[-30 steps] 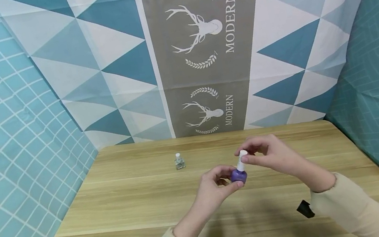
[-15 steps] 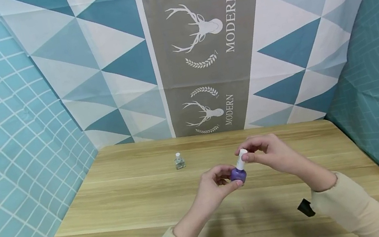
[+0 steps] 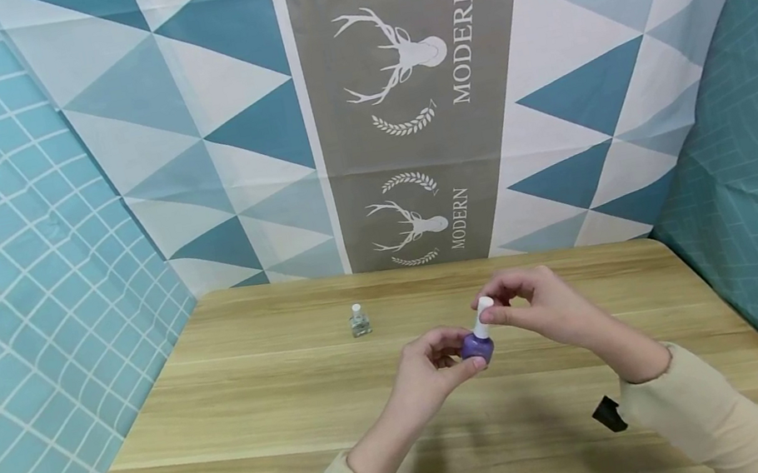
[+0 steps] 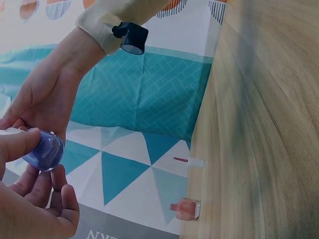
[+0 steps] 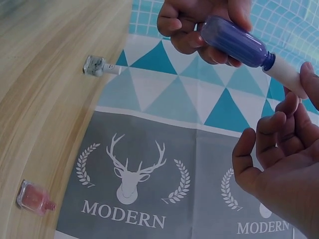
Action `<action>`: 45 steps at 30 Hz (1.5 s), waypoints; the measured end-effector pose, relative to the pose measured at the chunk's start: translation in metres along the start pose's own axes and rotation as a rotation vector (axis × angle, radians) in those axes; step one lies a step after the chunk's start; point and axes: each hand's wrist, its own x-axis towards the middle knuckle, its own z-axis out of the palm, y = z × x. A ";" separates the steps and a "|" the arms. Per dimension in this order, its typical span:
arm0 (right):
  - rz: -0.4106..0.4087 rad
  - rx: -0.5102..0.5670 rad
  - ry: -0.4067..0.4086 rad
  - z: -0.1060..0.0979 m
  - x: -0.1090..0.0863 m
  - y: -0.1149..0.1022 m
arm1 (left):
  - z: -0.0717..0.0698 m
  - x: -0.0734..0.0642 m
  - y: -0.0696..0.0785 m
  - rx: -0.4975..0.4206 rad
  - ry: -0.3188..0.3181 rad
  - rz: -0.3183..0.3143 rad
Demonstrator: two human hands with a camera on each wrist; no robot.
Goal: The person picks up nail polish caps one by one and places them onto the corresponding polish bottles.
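Observation:
Between both hands, above the table, is a purple nail polish bottle [image 3: 477, 349] with a tall white cap [image 3: 481, 323]. My left hand [image 3: 427, 370] holds the bottle's body between thumb and fingers. My right hand [image 3: 536, 308] pinches the cap from the right with thumb and fingertips. In the right wrist view a bit of the purple neck [image 5: 269, 60] shows below the white cap, which lines up with it. The bottle leans slightly, cap toward the right hand.
A clear nail polish bottle [image 3: 360, 323] with a white cap stands at the back of the wooden table [image 3: 265, 409]. An uncapped pink nail polish bottle [image 5: 35, 197] stands there too; near it, a white cap with a reddish brush [image 4: 192, 162]. Patterned cloths [image 3: 238, 126] hang around the table.
My right thumb and fingertips shift slightly on the white cap. The left hand and the bottle stay almost where they were.

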 end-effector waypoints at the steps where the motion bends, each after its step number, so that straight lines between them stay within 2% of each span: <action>1: 0.004 -0.001 0.007 0.000 0.000 0.000 | 0.000 0.000 0.000 -0.003 0.003 -0.002; 9: 0.018 -0.014 0.065 0.004 0.002 0.001 | 0.001 -0.001 0.001 -0.016 0.027 -0.024; 21: 0.046 -0.044 0.128 0.009 0.004 -0.002 | 0.004 0.000 0.004 0.011 0.054 -0.017; 26: 0.022 -0.036 0.139 0.011 0.005 -0.001 | 0.005 0.001 0.003 0.010 0.049 -0.017; 31: -0.003 -0.012 0.093 0.009 0.003 0.001 | 0.004 -0.001 0.003 -0.017 0.033 -0.021; 39: -0.025 0.198 -0.063 0.002 -0.001 0.005 | 0.004 -0.002 0.005 -0.001 0.029 -0.008; 45: -0.043 0.231 -0.082 0.001 -0.002 0.006 | 0.005 -0.002 0.007 -0.016 0.029 0.002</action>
